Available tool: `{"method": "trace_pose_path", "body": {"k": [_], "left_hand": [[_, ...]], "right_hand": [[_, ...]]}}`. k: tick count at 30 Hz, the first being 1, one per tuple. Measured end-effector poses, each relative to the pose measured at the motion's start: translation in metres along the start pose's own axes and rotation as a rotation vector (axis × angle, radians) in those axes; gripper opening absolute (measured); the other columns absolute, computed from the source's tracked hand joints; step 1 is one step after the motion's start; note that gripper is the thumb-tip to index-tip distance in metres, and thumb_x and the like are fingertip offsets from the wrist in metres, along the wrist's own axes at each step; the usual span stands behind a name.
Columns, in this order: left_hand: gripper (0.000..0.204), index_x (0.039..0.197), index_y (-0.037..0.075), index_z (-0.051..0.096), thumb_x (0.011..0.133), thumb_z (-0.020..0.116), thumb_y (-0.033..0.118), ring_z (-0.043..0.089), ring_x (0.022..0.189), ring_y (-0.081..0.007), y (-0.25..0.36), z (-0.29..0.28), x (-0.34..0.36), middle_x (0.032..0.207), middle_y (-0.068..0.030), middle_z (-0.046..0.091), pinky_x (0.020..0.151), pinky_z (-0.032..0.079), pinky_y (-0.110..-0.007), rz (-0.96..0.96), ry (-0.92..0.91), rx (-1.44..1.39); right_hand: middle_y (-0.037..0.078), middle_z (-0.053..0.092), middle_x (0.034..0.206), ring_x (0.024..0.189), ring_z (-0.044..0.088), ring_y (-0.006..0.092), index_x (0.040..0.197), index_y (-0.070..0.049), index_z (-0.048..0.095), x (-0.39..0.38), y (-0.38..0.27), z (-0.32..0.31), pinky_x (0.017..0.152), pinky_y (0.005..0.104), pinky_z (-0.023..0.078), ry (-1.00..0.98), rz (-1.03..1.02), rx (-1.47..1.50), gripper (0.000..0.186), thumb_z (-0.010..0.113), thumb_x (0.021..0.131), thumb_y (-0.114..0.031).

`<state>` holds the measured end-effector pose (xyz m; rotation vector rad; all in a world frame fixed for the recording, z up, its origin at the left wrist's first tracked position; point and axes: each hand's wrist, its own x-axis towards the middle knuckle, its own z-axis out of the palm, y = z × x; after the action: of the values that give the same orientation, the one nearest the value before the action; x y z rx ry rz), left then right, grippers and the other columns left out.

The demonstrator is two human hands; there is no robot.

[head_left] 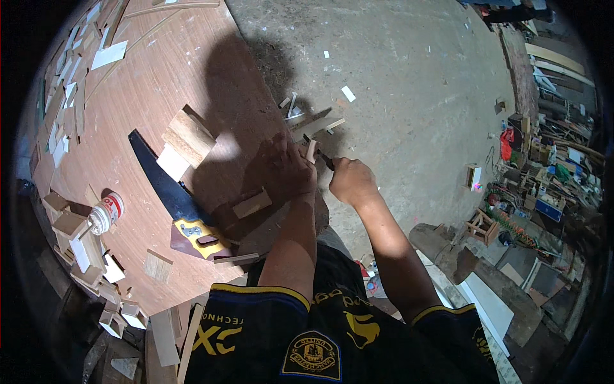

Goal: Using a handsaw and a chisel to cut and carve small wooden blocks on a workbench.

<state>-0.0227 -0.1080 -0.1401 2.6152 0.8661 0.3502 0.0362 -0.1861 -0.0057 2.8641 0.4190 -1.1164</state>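
At the right edge of the wooden worktop (128, 83), my left hand (293, 171) is closed, mostly in shadow, over a pale piece of wood (326, 127) that juts out past the edge. My right hand (353, 181), just to the right, is wrapped round a dark-handled tool (327, 160). The tool points toward the left thumb and the wood; its exact kind is not clear, and its tip is partly hidden. A handsaw (163, 176) with a dark blade and yellow-black handle lies left of my left arm. Nearer my left forearm is a small wood block (252, 203).
Wood and white blocks (188, 139) lie beyond the saw. A white jar with a red label (106, 213) stands among box-like wood pieces (70, 224) at left. Offcuts (70, 96) cover the far left. Scrap and a small wooden stool (481, 227) crowd the concrete floor (409, 96) at right.
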Motion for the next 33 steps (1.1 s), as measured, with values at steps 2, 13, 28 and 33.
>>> {"method": "trace_pose_path", "body": {"k": [2, 13, 28, 33], "left_hand": [[0.035, 0.118, 0.006, 0.055, 0.087, 0.063, 0.019, 0.037, 0.135, -0.0382, -0.003, 0.002, -0.002, 0.139, -0.0140, 0.046, 0.110, 0.030, -0.055, -0.010, -0.044, -0.020], [0.023, 0.098, 0.009, 0.060, 0.079, 0.070, 0.016, 0.032, 0.136, -0.0443, -0.006, 0.001, -0.003, 0.140, -0.0160, 0.046, 0.109, 0.028, -0.058, -0.015, -0.060, -0.076], [0.014, 0.096, 0.007, 0.062, 0.083, 0.057, 0.008, 0.035, 0.135, -0.0435, -0.008, 0.004, -0.004, 0.139, -0.0192, 0.047, 0.108, 0.029, -0.059, -0.023, -0.036, -0.201], [0.015, 0.094, 0.008, 0.061, 0.081, 0.066, 0.015, 0.035, 0.136, -0.0408, -0.010, 0.022, -0.010, 0.140, -0.0143, 0.048, 0.109, 0.029, -0.059, -0.020, -0.048, -0.256]], "right_hand": [[0.025, 0.068, 0.090, 0.090, 0.066, 0.0415, 0.098, -0.002, 0.067, 0.000, 0.005, 0.004, 0.081, 0.0472, 0.053, 0.097, 0.023, 0.012, 0.027, 0.051, 0.078, -0.010], [0.027, 0.067, 0.101, 0.098, 0.065, 0.0409, 0.098, 0.004, 0.066, 0.006, -0.034, -0.002, 0.086, 0.0454, 0.053, -0.032, 0.072, 0.056, 0.032, 0.051, 0.087, -0.021], [0.029, 0.064, 0.100, 0.099, 0.061, 0.0428, 0.106, -0.002, 0.064, 0.021, -0.018, -0.036, 0.087, 0.0499, 0.049, -0.199, -0.159, 0.128, 0.030, 0.047, 0.083, -0.011], [0.028, 0.064, 0.101, 0.098, 0.062, 0.0417, 0.106, -0.001, 0.063, 0.030, -0.010, -0.011, 0.086, 0.0487, 0.050, -0.139, -0.089, 0.026, 0.032, 0.048, 0.079, -0.007]]}}
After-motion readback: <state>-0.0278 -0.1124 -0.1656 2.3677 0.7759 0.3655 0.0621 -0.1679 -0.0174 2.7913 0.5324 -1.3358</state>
